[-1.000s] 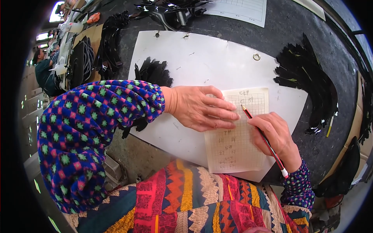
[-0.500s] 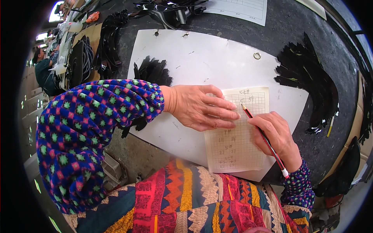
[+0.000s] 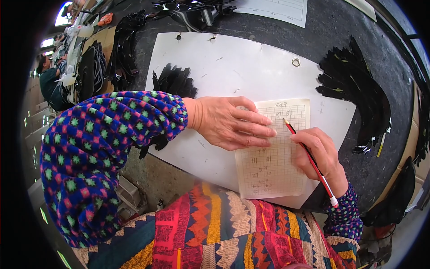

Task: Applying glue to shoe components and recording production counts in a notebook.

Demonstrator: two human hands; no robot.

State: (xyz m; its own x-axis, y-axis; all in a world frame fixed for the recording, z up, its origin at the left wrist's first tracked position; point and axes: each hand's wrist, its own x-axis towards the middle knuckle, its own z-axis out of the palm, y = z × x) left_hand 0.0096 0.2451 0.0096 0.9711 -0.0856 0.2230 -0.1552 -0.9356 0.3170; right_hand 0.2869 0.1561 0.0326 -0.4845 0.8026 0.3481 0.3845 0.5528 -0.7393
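Observation:
My right hand point(image 3: 320, 154) grips a red and black pencil point(image 3: 312, 161), whose tip touches the upper part of a small gridded paper sheet point(image 3: 273, 184). Handwritten pencil marks run down that sheet. Spread flat across the sheet's upper left is my left hand point(image 3: 235, 123), its fingers stretched out and holding nothing. Under the paper lies a large white board point(image 3: 264, 67) with a metal eyelet near its right corner. A fan of black strips point(image 3: 174, 80) rests on the board, partly behind my left forearm.
On the dark table point(image 3: 268, 38), a curved bundle of black strips point(image 3: 358, 89) lies at the right. More black strips point(image 3: 125, 49) and grey-edged loops point(image 3: 92, 67) are at the left. A printed sheet point(image 3: 277, 11) lies at the back. Another person point(image 3: 50, 83) sits far left.
The pencil tip has shifted slightly right on the paper, with my right hand moving along. My left hand stays nearly in place.

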